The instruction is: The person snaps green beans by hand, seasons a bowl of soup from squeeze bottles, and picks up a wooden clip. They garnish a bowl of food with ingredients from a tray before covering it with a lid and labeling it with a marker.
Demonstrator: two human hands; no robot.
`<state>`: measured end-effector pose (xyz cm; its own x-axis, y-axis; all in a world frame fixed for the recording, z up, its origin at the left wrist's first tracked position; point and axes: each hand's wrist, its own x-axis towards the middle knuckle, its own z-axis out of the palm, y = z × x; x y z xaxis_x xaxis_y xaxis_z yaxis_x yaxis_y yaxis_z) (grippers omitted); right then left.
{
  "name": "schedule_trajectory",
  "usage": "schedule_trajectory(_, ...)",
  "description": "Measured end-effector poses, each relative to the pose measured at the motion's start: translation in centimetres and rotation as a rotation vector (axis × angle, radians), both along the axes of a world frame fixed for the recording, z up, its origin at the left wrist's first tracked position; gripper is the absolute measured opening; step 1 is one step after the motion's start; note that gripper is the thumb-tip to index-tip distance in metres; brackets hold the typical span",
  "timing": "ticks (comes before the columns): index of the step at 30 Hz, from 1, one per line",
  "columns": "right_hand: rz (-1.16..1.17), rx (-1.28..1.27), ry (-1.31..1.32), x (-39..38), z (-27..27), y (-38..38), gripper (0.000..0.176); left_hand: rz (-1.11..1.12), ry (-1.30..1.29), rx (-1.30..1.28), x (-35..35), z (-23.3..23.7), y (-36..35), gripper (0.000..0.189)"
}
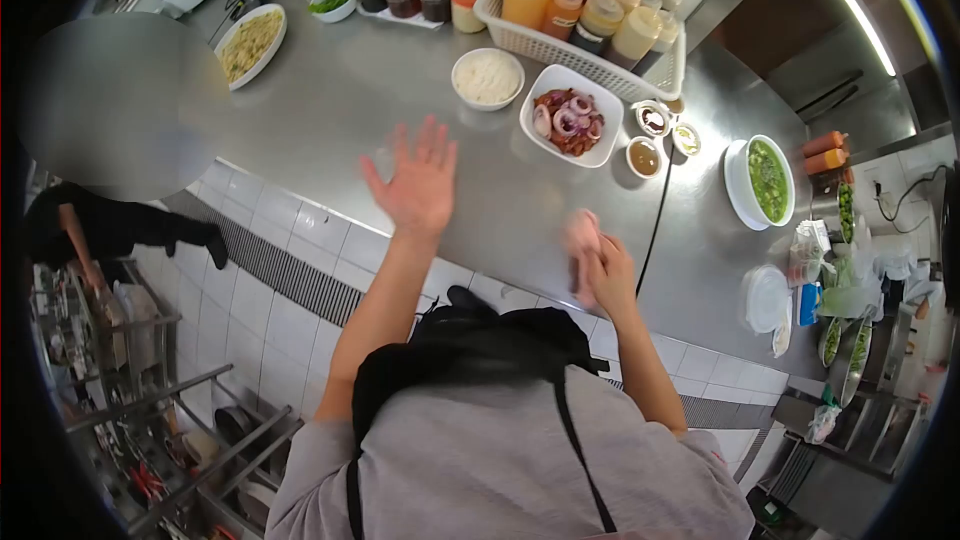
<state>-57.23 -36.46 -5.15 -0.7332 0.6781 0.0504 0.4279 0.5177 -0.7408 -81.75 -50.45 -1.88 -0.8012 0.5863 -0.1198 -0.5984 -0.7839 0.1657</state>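
Note:
My left hand (415, 185) is held over the steel counter's (340, 130) front edge with its fingers spread, and nothing is in it. My right hand (608, 272) is closed around a pale pink cloth (582, 245), blurred by motion, near the same edge. Beyond the hands stand a bowl of white rice (487, 78) and a square white dish (610, 150) of brown meat pieces topped with red onion rings. Small sauce cups (643, 157) stand to the right of that dish.
A white basket (580, 55) of squeeze bottles stands at the back. An oval plate of yellowish food (252, 45) is at left, a bowl of green soup (760, 182) at right. Another person (100, 230) is at far left, beside metal racks (190, 420).

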Motion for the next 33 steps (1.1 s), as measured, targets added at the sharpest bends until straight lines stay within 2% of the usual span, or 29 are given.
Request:
schedule_trajectory(1, 0.039, -0.394, -0.007, -1.7, -0.2, -0.5, 0.022, 0.012, 0.001, -0.012, 0.5, 0.7, 0.6, 0.068)
schedule_trajectory(3, 0.033, -1.094, 0.189, -5.3, -0.5, -3.9, 0.023, 0.041, -0.026, 0.066, 1.5, 1.6, 1.9, 0.071)
schedule_trajectory(4, 0.101, -1.076, 0.221, -6.3, 1.2, -6.3, 0.026, 0.042, -0.021, 0.061, 2.0, 1.6, 2.5, 0.071)
schedule_trajectory(6, 0.159, -1.055, 0.265, -8.4, 4.6, -10.1, 0.029, 0.165, 0.208, -0.032, 2.9, 1.5, 3.7, 0.077)
schedule_trajectory(7, -0.034, -1.3, 0.407, -9.4, 5.5, -11.2, 0.032, 0.152, 0.21, -0.032, 3.5, 1.8, 3.8, 0.077)
schedule_trajectory(8, -0.238, -1.528, 0.56, -9.8, 5.8, -11.2, 0.035, 0.184, 0.391, -0.113, 4.3, 2.3, 3.8, 0.081)
schedule_trajectory(9, -0.252, -1.511, 0.583, -9.1, 5.7, -10.2, 0.035, 0.214, 0.572, -0.183, 5.2, 2.9, 4.2, 0.086)
schedule_trajectory(11, 0.333, -1.73, 0.588, -6.6, 4.4, -7.9, 0.038, 0.227, 0.614, -0.172, 7.9, 3.6, 4.7, 0.087)
schedule_trajectory(12, 0.166, -1.682, 0.473, -6.2, 3.2, -8.0, 0.038, 0.265, 0.654, -0.181, 9.4, 3.6, 4.9, 0.089)
schedule_trajectory(13, 0.124, -1.66, 0.507, -5.9, 3.6, -7.8, 0.038, 0.219, 0.649, -0.157, 10.7, 3.5, 5.3, 0.089)
schedule_trajectory(15, -0.146, -1.466, 0.738, -5.4, 4.9, -7.0, 0.036, 0.175, 0.826, -0.275, 13.1, 3.4, 6.2, 0.092)
schedule_trajectory(16, -0.091, -1.317, 0.878, -4.9, 3.3, -5.8, 0.032, 0.124, 0.859, -0.271, 14.6, 2.8, 7.0, 0.096)
schedule_trajectory(17, -0.113, -1.29, 0.907, -3.7, 2.7, -4.1, 0.032, 0.094, 0.867, -0.243, 16.2, 2.5, 7.7, 0.096)
schedule_trajectory(19, -0.064, -0.966, 0.876, -0.9, 2.1, -0.5, 0.03, -0.053, 0.94, -0.202, 19.7, 2.3, 9.2, 0.1)
schedule_trajectory(21, -0.046, -0.912, 0.976, 2.6, 4.2, 3.5, 0.026, -0.13, 0.937, -0.178, 23.0, 2.4, 10.4, 0.101)
schedule_trajectory(23, -0.027, -0.532, 0.295, 6.9, 5.7, 7.3, 0.03, -0.049, 1.111, -0.294, 25.3, 1.8, 11.7, 0.09)
schedule_trajectory(24, 0.01, 0.176, 0.309, 8.0, 2.1, 8.9, 0.032, -0.066, 1.121, -0.279, 26.3, 1.8, 12.5, 0.09)
schedule_trajectory(25, -0.009, 0.184, 0.315, 10.1, 1.6, 10.1, 0.032, -0.033, 1.182, -0.332, 27.1, 2.1, 13.3, 0.079)
schedule_trajectory(26, -0.076, 0.341, 0.301, 12.7, 1.5, 11.4, 0.029, 0.008, 1.242, -0.385, 27.8, 2.2, 14.2, 0.068)
schedule_trajectory(27, -0.139, 0.5, 0.284, 15.3, 1.5, 12.9, 0.026, 0.006, 1.252, -0.369, 28.3, 2.1, 15.1, 0.068)
schedule_trajectory(29, -0.341, 0.433, 0.282, 20.9, 1.8, 16.0, 0.02, -0.008, 1.607, -0.528, 29.8, 1.3, 16.7, 0.05)
schedule_trajectory(30, -0.406, 0.495, 0.251, 24.1, 2.3, 17.5, 0.019, -0.019, 1.614, -0.519, 31.3, 0.9, 17.2, 0.05)
schedule_trajectory(32, -0.545, 0.569, 0.164, 30.5, 2.9, 19.8, 0.02, -0.337, 1.515, -0.601, 33.9, -0.1, 19.0, 0.046)
schedule_trajectory(33, -0.607, 0.582, 0.11, 33.4, 3.1, 20.8, 0.024, -0.337, 1.524, -0.582, 35.4, -0.5, 20.7, 0.046)
